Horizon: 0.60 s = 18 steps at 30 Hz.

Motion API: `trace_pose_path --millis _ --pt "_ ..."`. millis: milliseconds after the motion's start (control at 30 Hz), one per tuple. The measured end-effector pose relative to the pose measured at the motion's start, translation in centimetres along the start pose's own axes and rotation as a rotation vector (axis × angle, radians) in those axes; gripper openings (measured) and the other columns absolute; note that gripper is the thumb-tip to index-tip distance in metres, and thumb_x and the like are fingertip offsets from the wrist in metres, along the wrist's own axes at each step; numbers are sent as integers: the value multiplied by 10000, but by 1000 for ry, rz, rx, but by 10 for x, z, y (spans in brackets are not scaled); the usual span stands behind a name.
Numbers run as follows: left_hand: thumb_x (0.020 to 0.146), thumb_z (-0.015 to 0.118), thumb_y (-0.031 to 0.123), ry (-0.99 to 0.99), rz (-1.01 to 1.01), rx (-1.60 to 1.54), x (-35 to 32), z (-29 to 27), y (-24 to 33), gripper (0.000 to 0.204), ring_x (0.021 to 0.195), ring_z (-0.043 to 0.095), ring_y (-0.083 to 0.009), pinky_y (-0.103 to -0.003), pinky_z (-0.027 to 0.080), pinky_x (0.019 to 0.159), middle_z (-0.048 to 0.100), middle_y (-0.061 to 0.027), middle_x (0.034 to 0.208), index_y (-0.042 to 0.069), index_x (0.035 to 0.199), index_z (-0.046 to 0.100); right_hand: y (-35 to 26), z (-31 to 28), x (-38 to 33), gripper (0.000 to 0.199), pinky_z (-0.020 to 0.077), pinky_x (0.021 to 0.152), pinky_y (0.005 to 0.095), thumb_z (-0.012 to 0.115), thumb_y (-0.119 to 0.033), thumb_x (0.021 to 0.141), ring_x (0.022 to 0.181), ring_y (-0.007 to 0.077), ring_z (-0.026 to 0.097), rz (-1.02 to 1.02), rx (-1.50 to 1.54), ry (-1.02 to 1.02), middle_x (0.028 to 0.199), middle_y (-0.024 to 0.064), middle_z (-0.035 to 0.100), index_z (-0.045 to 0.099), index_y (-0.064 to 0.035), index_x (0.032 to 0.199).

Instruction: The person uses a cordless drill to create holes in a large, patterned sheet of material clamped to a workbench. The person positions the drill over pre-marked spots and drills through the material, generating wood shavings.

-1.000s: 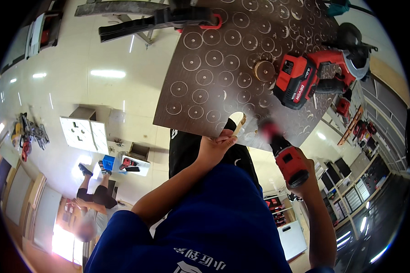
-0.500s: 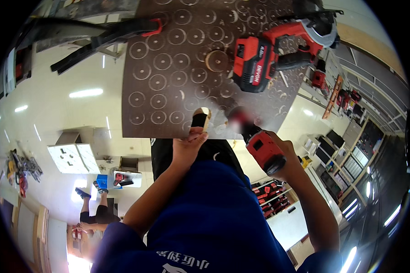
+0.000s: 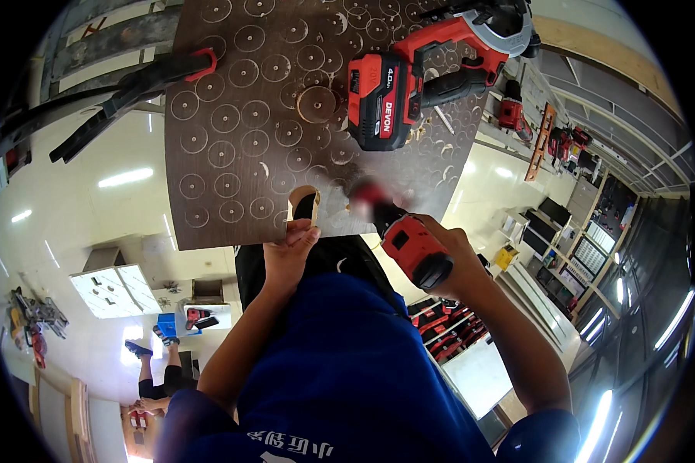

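Note:
My left hand (image 3: 289,258) is closed on the lower end of a small light wooden piece (image 3: 293,204) with a rounded top and a black area on it. It holds the piece up at the near edge of a brown board (image 3: 208,174) marked with many rings. A red-and-black cordless drill (image 3: 411,245) is in my right hand (image 3: 457,255), its grip hidden under the motor housing. The drill's round red front attachment (image 3: 369,197) is smeared by motion, a short way right of the wooden piece and apart from it.
On the board's far right lies a red cordless saw (image 3: 455,73) with its battery pack (image 3: 382,100). A round disc (image 3: 316,103) sits beside it. A black, red-ended bar (image 3: 143,85) reaches over the board's left edge. Another person (image 3: 166,378) is at lower left; tools line the right side.
The view has shifted, so the board and saw appear further left. The wooden piece is turned, showing its pale edge on the left. Both hands keep their holds.

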State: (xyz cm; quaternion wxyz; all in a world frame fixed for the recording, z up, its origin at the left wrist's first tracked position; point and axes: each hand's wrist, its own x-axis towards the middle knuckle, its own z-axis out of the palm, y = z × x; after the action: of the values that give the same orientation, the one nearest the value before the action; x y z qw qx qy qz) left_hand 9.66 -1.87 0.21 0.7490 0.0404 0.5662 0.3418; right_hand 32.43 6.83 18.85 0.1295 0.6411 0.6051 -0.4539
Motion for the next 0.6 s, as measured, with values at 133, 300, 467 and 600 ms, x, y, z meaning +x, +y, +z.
trace_pose_path --millis 133,300,467,600 --pt "871 754 -6 -11 -1 31 1 1 2 257 926 688 -156 -270 573 857 693 -109 994 -50 1083 615 3 0 -1 760 573 766 434 842 -190 637 837 395 708 -14 -25 6 908 171 724 540 -142 1333" --pt "876 750 -3 -14 0 25 0 -1 -2 244 912 686 -148 -264 568 849 698 -102 980 -51 1078 622 5 -1 1 747 576 752 420 843 -191 637 837 391 711 -10 -44 -13 909 167 727 549 -140 1322" --pt "877 748 -6 -9 16 18 0 1 1 244 910 687 -147 -261 566 846 700 -105 989 -49 1082 623 3 1 0 742 576 744 417 848 -205 638 832 387 713 -18 -21 16 899 163 729 553 -135 1316" --pt "878 743 -13 -8 25 16 0 1 2 238 912 689 -147 -265 566 848 702 -104 986 -49 1081 623 4 -1 0 733 577 743 424 846 -221 645 831 383 715 -20 -43 8 898 163 730 556 -134 1312"
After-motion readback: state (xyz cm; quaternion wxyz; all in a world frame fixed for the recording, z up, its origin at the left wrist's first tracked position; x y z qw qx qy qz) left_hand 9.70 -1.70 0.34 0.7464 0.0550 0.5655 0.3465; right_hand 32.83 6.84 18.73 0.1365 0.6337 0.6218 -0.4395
